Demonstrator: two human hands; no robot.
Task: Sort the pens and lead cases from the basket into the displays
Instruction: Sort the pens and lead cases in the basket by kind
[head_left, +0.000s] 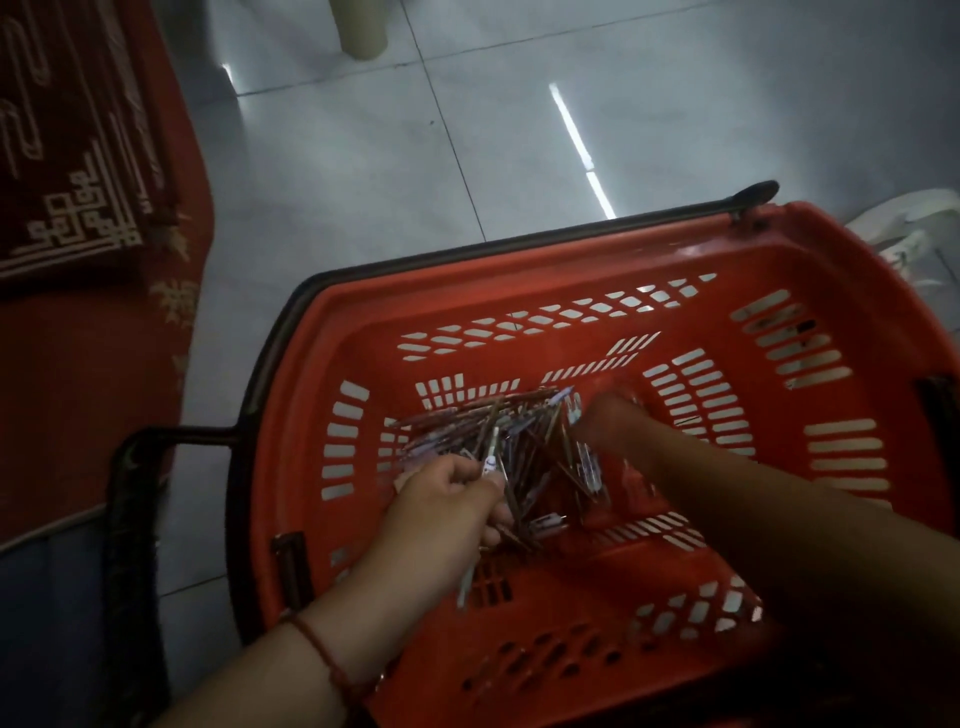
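Red plastic shopping basket (727, 249), slotted walls, black handles, standing on a grey tiled floor (363, 156). Contents: one loose pile of pens (524, 431) at the bottom left. Left hand (447, 499), red cord bracelet (322, 649) at the wrist, grips several pens, one white-tipped. Right hand (608, 421) reaches into the pile's far edge; blurred, grasp unclear. Red patterned carpet (78, 208) lies left of the basket. White shoe (914, 228) at the right edge.
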